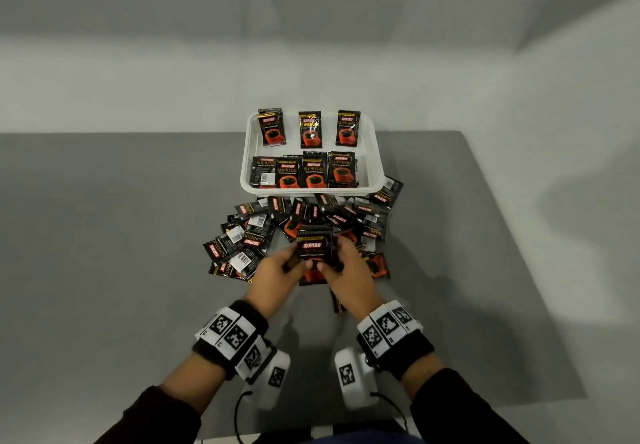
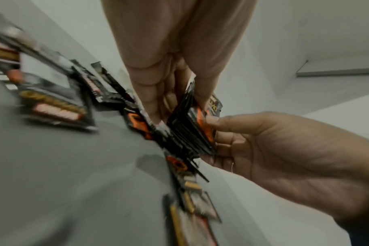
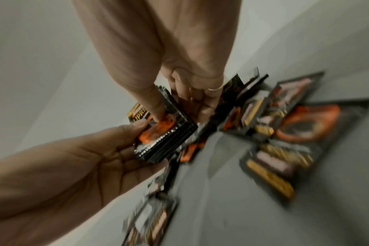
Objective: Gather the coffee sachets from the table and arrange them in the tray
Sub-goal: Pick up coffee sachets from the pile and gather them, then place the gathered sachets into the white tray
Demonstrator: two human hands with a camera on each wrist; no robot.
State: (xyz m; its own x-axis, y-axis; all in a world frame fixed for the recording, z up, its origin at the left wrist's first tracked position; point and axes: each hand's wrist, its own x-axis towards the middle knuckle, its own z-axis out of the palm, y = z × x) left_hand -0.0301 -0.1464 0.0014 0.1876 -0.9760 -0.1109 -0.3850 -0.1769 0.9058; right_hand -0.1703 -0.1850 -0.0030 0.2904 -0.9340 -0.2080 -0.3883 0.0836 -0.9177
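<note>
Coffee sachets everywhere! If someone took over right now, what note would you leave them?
Left hand and right hand: both grip one small stack of black-and-orange coffee sachets above the table.
White plastic tray: seven sachet spots filled, three in the far row, four in the near row.
Loose pile of sachets: on the grey table, in front of the tray.
Left: place the stack, then gather the pile.

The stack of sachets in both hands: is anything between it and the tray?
Nothing upright blocks the way. Both hands grip the stack of sachets above the loose sachets lying flat before the tray; its front row looks nearly full.
</note>
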